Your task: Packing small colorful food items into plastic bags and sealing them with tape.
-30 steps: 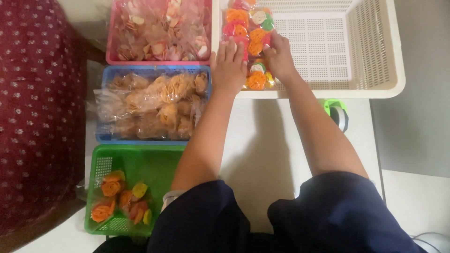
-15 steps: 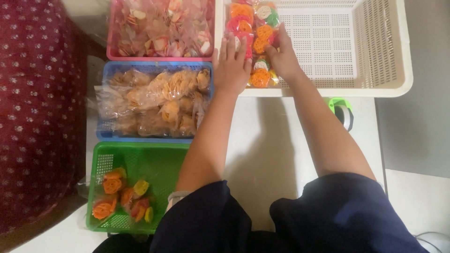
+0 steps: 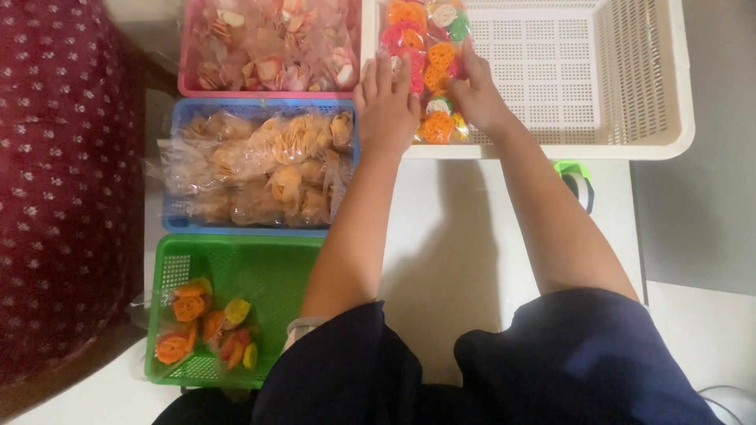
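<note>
My left hand (image 3: 387,105) and my right hand (image 3: 478,94) both rest on a clear bag of colourful wheel-shaped crackers (image 3: 425,55) at the left end of a cream plastic basket (image 3: 646,86). The left hand lies flat against the bag's left side, over the basket's near-left corner, fingers together. On the bag's right side my right hand presses with its fingers curled over it. The bag lies lengthwise along the basket's left wall.
A pink basket of pale crackers (image 3: 268,39), a blue basket of golden cracker bags (image 3: 260,161) and a green basket (image 3: 236,267) holding one small bag of orange crackers (image 3: 205,323) line the left. A green-edged object (image 3: 576,179) sits by the white table's right edge. A dark red patterned cloth (image 3: 63,181) lies at the far left.
The view has shifted slightly. Both hands stay on the bag of colourful crackers, pushing it a little deeper along the cream basket's left wall.
</note>
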